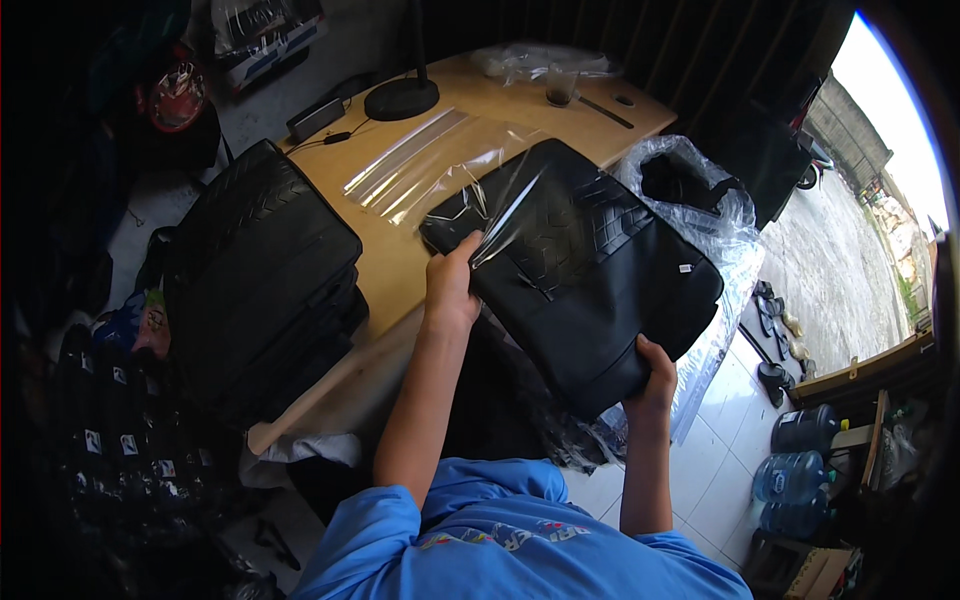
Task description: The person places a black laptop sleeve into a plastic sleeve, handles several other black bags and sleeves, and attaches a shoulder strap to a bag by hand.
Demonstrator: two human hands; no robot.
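A flat black bag (pixel 590 260) with a woven-pattern front lies at the near right edge of a wooden table (pixel 390 250). My left hand (pixel 452 285) pinches the rim of a clear plastic bag (pixel 440 165) at the black bag's left edge; the plastic spreads back over the tabletop. My right hand (pixel 655 375) grips the black bag's lower corner, which hangs off the table.
A stack of black bags (pixel 265 280) fills the table's left end. A lamp base (pixel 400 97), a phone (pixel 316 118) and a cup (pixel 561 88) stand at the far side. A plastic sack (pixel 700 200) of bags sits right; water bottles (pixel 800 470) on the tiled floor.
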